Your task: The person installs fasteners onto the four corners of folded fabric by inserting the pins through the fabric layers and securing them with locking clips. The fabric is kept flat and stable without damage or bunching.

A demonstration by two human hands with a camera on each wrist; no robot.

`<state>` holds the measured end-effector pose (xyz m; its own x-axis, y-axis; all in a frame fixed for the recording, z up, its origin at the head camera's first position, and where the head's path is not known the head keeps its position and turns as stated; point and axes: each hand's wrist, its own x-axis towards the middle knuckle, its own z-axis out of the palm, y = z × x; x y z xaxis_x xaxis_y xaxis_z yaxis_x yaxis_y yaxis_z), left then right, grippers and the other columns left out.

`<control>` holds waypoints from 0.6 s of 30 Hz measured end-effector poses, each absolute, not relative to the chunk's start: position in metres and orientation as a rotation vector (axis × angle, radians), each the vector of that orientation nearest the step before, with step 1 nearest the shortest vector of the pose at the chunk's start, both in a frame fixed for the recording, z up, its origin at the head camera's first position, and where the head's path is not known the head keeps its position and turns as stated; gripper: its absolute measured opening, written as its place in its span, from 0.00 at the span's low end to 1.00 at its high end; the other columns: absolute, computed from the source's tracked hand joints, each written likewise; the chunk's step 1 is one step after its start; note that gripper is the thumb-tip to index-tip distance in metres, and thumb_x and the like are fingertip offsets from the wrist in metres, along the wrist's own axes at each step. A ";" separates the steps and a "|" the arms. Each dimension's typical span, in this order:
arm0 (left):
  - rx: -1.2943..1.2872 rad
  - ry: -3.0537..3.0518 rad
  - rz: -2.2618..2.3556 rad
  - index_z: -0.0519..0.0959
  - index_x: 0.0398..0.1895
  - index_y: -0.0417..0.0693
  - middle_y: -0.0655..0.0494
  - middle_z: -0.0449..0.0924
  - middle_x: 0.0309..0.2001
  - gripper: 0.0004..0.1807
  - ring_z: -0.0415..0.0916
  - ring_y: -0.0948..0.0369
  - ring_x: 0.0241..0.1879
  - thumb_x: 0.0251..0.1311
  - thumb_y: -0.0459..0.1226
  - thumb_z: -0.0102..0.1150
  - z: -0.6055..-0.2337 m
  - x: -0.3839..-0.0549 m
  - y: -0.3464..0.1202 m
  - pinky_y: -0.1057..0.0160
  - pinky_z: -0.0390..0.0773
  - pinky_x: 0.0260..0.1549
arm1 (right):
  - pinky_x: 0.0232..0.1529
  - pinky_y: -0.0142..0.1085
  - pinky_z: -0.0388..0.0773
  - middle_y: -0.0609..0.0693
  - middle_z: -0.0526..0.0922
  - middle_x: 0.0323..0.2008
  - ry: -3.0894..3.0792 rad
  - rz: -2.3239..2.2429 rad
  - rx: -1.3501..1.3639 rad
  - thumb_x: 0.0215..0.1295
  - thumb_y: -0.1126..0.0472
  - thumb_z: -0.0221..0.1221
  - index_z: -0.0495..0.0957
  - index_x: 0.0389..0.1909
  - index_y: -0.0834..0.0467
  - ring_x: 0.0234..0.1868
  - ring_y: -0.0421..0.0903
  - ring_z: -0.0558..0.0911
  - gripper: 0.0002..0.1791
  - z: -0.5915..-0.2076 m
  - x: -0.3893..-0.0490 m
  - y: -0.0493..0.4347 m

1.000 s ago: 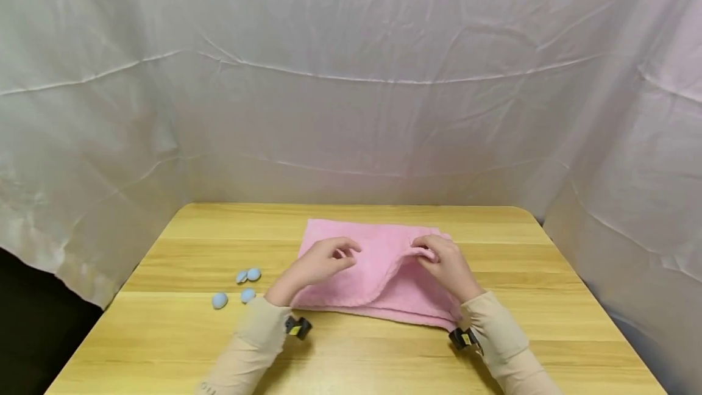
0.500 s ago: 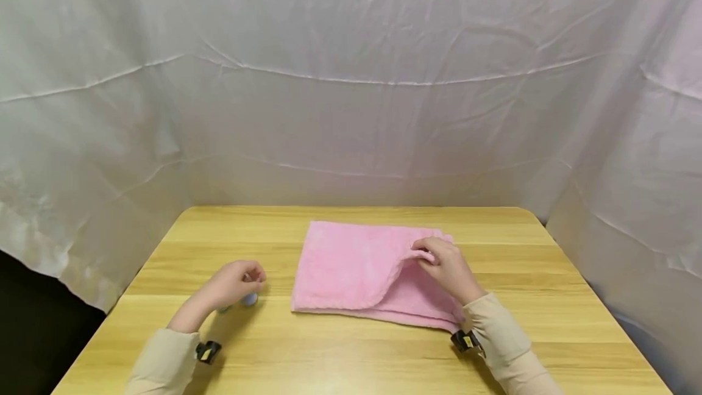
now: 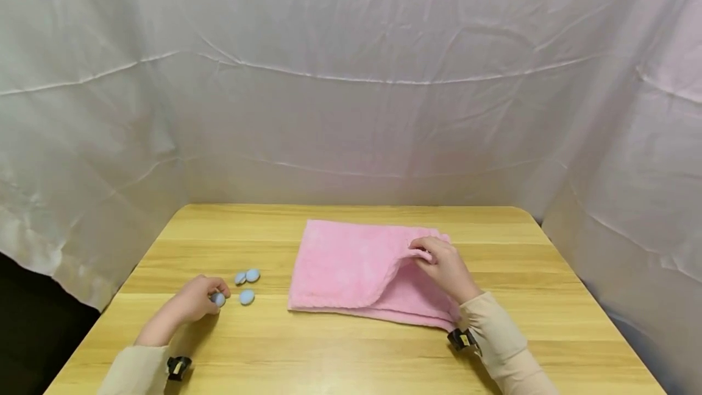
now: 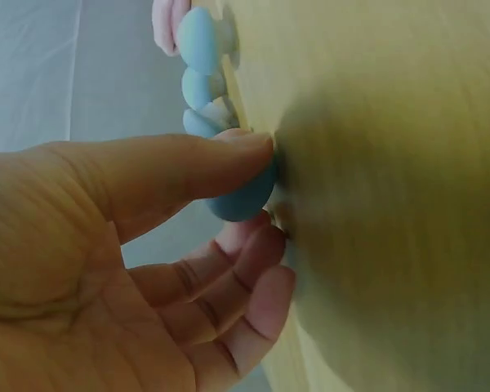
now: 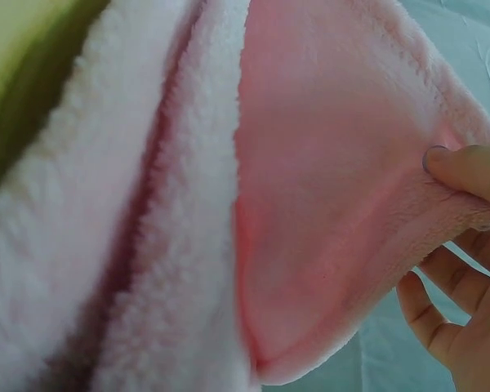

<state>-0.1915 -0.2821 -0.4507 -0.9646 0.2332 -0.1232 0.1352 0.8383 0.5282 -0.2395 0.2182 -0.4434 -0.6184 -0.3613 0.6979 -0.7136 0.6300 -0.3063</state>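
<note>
At the left of the table, my left hand (image 3: 194, 300) pinches a light-blue round-topped piece (image 4: 243, 200) between thumb and fingers. In the left wrist view the thumb lies against its dome; the index finger is mostly hidden behind. Several like pieces are beside it, one blue piece (image 3: 247, 297) standing apart and a pair (image 3: 252, 275) touching. A folded pink plush cloth (image 3: 345, 267) lies mid-table. My right hand (image 3: 446, 264) pinches the edge of its top layer and holds it up, so the layers gape open at the right front. In the right wrist view the thumb (image 5: 465, 170) presses on the fabric.
The wooden table (image 3: 351, 352) carries all of this. Pale grey curtains (image 3: 351, 108) hang behind and at both sides. A dark gap (image 3: 44, 328) shows beyond the table's left edge.
My left hand has left the cloth, crossed left over the blue pieces and come down on the leftmost one, pinching it. The right hand still holds the lifted cloth edge in place.
</note>
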 end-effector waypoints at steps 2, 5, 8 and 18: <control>0.265 2.840 0.802 0.79 0.35 0.43 0.50 0.78 0.34 0.13 0.68 0.58 0.33 0.46 0.23 0.65 -0.453 -0.190 -0.283 0.63 0.69 0.30 | 0.42 0.41 0.84 0.50 0.87 0.36 -2.258 0.776 0.844 0.42 0.77 0.71 0.82 0.36 0.58 0.39 0.49 0.85 0.19 -0.443 -0.240 0.218; 0.246 2.846 0.800 0.79 0.34 0.43 0.53 0.77 0.31 0.11 0.67 0.59 0.31 0.47 0.24 0.65 -0.454 -0.189 -0.283 0.62 0.68 0.30 | 0.42 0.40 0.84 0.50 0.87 0.36 -2.261 0.779 0.850 0.42 0.76 0.71 0.82 0.36 0.58 0.39 0.48 0.85 0.18 -0.444 -0.240 0.218; 0.243 2.856 0.786 0.79 0.34 0.44 0.54 0.77 0.32 0.10 0.67 0.59 0.32 0.49 0.27 0.66 -0.454 -0.188 -0.282 0.62 0.68 0.31 | 0.42 0.40 0.84 0.50 0.87 0.35 -2.264 0.786 0.845 0.43 0.76 0.71 0.82 0.36 0.58 0.38 0.48 0.85 0.18 -0.444 -0.239 0.218; 0.243 2.863 0.886 0.78 0.44 0.42 0.50 0.80 0.38 0.08 0.74 0.56 0.37 0.62 0.32 0.58 -0.437 -0.188 -0.269 0.60 0.74 0.32 | 0.42 0.40 0.83 0.51 0.87 0.36 -2.260 0.772 0.843 0.44 0.75 0.71 0.82 0.36 0.58 0.38 0.48 0.85 0.17 -0.442 -0.239 0.219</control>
